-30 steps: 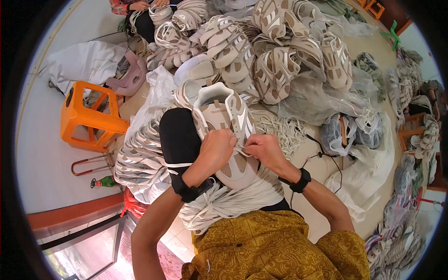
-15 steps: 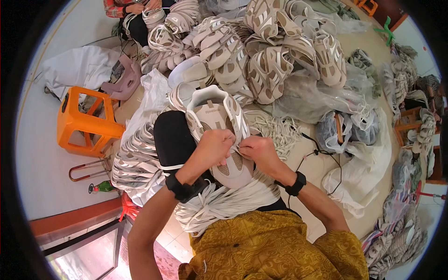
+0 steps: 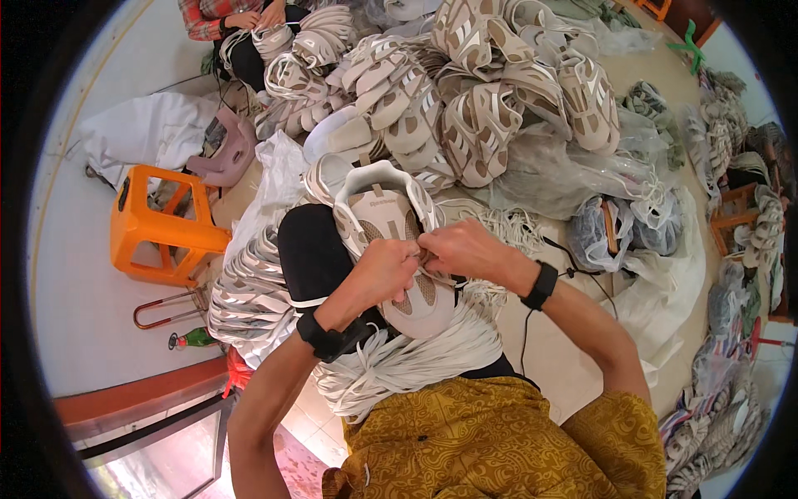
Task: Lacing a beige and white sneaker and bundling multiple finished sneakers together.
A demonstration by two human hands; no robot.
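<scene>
The beige shoe (image 3: 385, 218) lies beneath left hand (image 3: 385, 270) and right hand (image 3: 465, 248).

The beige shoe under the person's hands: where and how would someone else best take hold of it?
Probably by the raised rim of its collar, coming from above on the far side and pinching it inside and out. The beige shoe lies with its toe toward the person; the collar stands open and uncovered, while the left hand and right hand crowd its middle.
</scene>
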